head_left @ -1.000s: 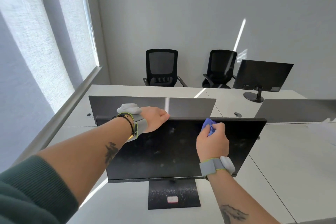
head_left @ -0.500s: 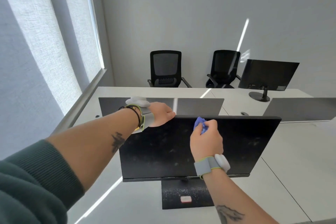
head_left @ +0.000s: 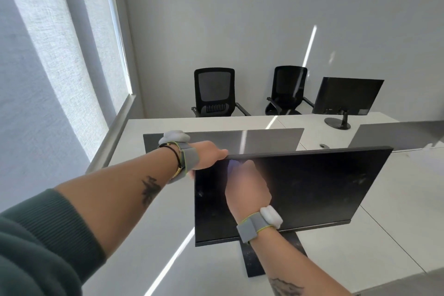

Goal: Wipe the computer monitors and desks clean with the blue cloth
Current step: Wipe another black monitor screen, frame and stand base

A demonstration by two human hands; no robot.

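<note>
Cloth [head_left: 232,166] pokes out above the right hand [head_left: 247,187] gripping it on the monitor [head_left: 312,187]; left hand [head_left: 209,154] grips the top edge.

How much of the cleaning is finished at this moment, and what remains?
Nothing looks finished yet. In hand: the left hand grips the top edge of the near monitor while the right hand presses the blue cloth on the screen's upper left. Left: smudges show on that screen, dust specks on its stand; the far monitor and the desks await wiping.
</note>
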